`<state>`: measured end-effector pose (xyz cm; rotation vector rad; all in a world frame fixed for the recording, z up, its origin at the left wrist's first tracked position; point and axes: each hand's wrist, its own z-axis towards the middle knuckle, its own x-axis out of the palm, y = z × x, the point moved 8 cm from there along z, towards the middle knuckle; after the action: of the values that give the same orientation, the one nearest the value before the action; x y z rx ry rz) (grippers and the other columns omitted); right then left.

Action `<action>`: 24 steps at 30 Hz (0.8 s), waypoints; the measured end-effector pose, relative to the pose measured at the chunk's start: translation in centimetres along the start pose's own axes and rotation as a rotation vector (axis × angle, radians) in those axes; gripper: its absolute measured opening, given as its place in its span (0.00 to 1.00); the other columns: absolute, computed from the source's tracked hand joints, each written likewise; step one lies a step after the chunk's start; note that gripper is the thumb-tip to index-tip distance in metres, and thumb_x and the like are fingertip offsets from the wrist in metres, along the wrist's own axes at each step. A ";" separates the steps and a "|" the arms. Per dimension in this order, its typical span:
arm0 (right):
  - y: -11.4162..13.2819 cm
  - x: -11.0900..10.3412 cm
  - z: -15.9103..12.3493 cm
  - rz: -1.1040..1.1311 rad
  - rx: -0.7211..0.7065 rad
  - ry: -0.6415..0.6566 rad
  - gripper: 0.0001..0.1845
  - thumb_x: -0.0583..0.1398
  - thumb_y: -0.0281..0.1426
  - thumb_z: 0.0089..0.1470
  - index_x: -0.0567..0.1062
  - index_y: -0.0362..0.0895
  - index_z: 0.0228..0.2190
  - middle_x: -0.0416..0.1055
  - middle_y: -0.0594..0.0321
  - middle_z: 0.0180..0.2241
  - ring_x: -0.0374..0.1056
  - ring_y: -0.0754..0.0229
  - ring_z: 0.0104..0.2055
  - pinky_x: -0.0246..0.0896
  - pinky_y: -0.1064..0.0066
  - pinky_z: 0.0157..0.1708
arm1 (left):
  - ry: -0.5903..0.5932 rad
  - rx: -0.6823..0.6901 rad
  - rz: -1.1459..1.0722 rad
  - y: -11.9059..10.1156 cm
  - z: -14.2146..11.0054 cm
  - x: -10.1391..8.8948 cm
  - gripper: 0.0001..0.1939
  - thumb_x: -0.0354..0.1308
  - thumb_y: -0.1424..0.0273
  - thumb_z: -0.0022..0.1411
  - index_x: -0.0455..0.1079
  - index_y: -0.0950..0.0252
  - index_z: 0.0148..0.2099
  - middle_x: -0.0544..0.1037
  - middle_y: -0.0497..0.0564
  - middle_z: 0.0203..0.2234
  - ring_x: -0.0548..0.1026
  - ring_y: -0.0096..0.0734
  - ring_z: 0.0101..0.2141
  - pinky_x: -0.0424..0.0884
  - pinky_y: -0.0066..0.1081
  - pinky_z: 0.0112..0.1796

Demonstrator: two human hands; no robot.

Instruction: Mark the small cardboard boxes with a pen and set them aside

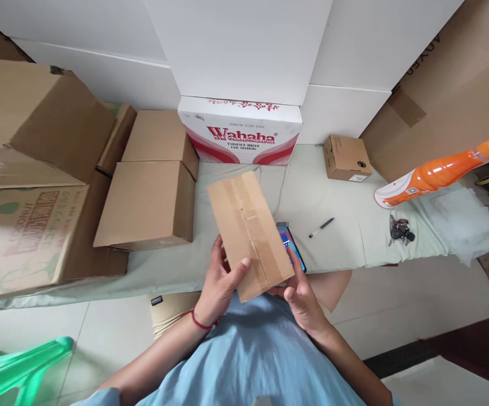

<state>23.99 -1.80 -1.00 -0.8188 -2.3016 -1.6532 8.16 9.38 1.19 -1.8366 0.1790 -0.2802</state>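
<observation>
A small taped cardboard box (248,225) is held tilted over the table's front edge, close to my body. My left hand (223,276) grips its left side, thumb on the top face and fingers behind. At its lower right corner, my right hand (301,293) supports the box, with the fingers partly hidden behind and under it. Just beyond that corner lies a phone (297,256) with a lit screen, partly covered by the box and my fingers. A black pen (321,227) rests on the cloth to the right.
Brown cardboard boxes (142,203) are stacked at left, with a Wahaba-style white water carton (244,132) against the wall. A small box (347,158), an orange bottle (434,175), keys (400,230) and plastic wrap (464,220) lie right. A green stool (28,361) stands lower left.
</observation>
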 end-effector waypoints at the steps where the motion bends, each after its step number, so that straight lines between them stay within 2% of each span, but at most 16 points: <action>1: 0.0 -0.1 0.0 0.048 -0.009 -0.047 0.66 0.76 0.59 0.46 0.53 0.59 0.76 0.68 0.53 0.70 0.72 0.40 0.66 0.77 0.52 0.55 | 0.062 0.014 0.002 -0.2 0.3 1.2 0.48 0.69 0.48 0.63 0.52 0.57 0.76 0.68 0.61 0.70 0.71 0.54 0.67 0.75 0.46 0.62; 4: 0.5 -2.1 0.3 0.136 -0.011 -0.232 0.48 0.75 0.50 0.53 0.67 0.52 0.69 0.79 0.52 0.60 0.77 0.42 0.60 0.79 0.52 0.53 | 0.238 0.045 -0.003 -0.6 0.9 4.1 0.55 0.70 0.48 0.62 0.43 0.55 0.79 0.61 0.64 0.74 0.68 0.57 0.69 0.79 0.47 0.58; 6: 1.8 -5.0 0.9 0.169 -0.045 -0.385 0.37 0.75 0.47 0.52 0.76 0.49 0.60 0.83 0.55 0.51 0.80 0.44 0.53 0.82 0.55 0.46 | 0.292 0.068 0.074 -0.6 1.1 4.7 0.51 0.68 0.47 0.64 0.48 0.56 0.78 0.59 0.65 0.73 0.63 0.58 0.72 0.80 0.47 0.56; 8: 4.1 -8.6 1.9 0.196 -0.126 -0.526 0.30 0.76 0.46 0.49 0.79 0.49 0.51 0.85 0.59 0.46 0.81 0.48 0.47 0.84 0.55 0.41 | 0.315 0.068 0.195 0.0 1.1 4.4 0.40 0.63 0.46 0.67 0.61 0.59 0.73 0.62 0.66 0.70 0.64 0.57 0.71 0.81 0.47 0.56; 10: 6.7 -11.9 3.5 0.204 -0.179 -0.598 0.26 0.77 0.43 0.48 0.79 0.48 0.46 0.84 0.62 0.42 0.80 0.51 0.42 0.85 0.50 0.41 | 0.329 0.030 0.295 1.2 0.9 3.5 0.33 0.60 0.46 0.69 0.69 0.62 0.65 0.68 0.66 0.64 0.70 0.54 0.66 0.82 0.47 0.54; 13: 9.5 -15.6 6.9 0.146 -0.109 -0.631 0.22 0.76 0.39 0.49 0.77 0.48 0.43 0.82 0.63 0.40 0.79 0.53 0.40 0.85 0.46 0.41 | 0.319 -0.045 0.379 3.2 0.1 1.7 0.29 0.59 0.46 0.67 0.74 0.64 0.57 0.74 0.64 0.57 0.77 0.51 0.59 0.83 0.47 0.51; 15: 10.7 -16.8 9.4 0.102 -0.021 -0.626 0.17 0.72 0.38 0.55 0.77 0.49 0.43 0.81 0.62 0.40 0.79 0.53 0.40 0.84 0.44 0.42 | 0.312 -0.076 0.421 4.2 -0.5 0.4 0.27 0.58 0.47 0.66 0.75 0.64 0.54 0.77 0.62 0.53 0.80 0.51 0.56 0.84 0.46 0.50; 18: 12.3 -17.6 13.2 0.070 0.014 -0.619 0.13 0.68 0.39 0.61 0.75 0.49 0.45 0.80 0.61 0.41 0.79 0.52 0.44 0.82 0.40 0.46 | 0.282 -0.074 0.479 4.6 -1.3 -1.4 0.25 0.58 0.48 0.66 0.76 0.63 0.51 0.80 0.60 0.49 0.83 0.49 0.51 0.84 0.45 0.49; 24: 15.9 -18.3 19.7 -0.030 -0.041 -0.625 0.18 0.67 0.45 0.63 0.72 0.49 0.48 0.78 0.58 0.45 0.78 0.52 0.49 0.81 0.44 0.48 | 0.112 -0.012 0.577 4.0 -2.4 -5.6 0.24 0.57 0.48 0.65 0.77 0.63 0.48 0.82 0.61 0.46 0.84 0.48 0.48 0.85 0.44 0.47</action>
<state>50.84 13.95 -3.50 -1.4916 -2.6727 -1.6255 2.21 7.56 -2.59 -1.7001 0.7713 0.0246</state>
